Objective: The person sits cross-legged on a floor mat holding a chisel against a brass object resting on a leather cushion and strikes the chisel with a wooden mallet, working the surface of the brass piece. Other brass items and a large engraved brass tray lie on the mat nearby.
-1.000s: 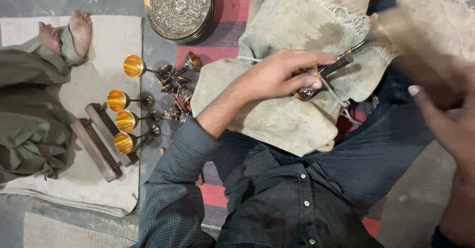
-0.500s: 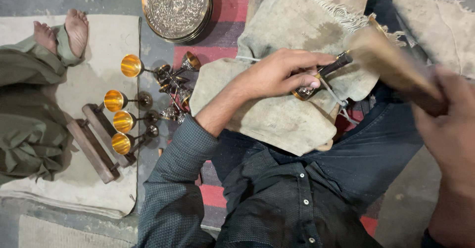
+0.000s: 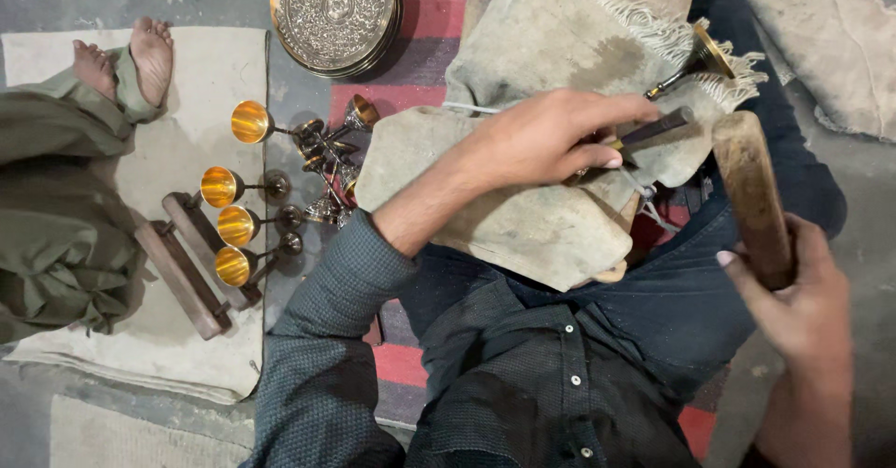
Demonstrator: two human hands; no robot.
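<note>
Head | left hand (image 3: 551, 137) grips chisel (image 3: 653, 130) | right hand (image 3: 798, 305) grips mallet (image 3: 754, 193)

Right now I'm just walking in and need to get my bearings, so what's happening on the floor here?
A seated person's left hand holds a dark chisel-like tool to a brass goblet lying on a grey cloth over the lap. The right hand grips a wooden mallet, raised beside it. More gold-lined goblets and an engraved round tray lie nearby. Another person's bare feet rest on a mat.

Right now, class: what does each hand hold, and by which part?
The left hand pinches a chisel near its upper end; the right hand grips a wooden mallet by its lower end.
</note>
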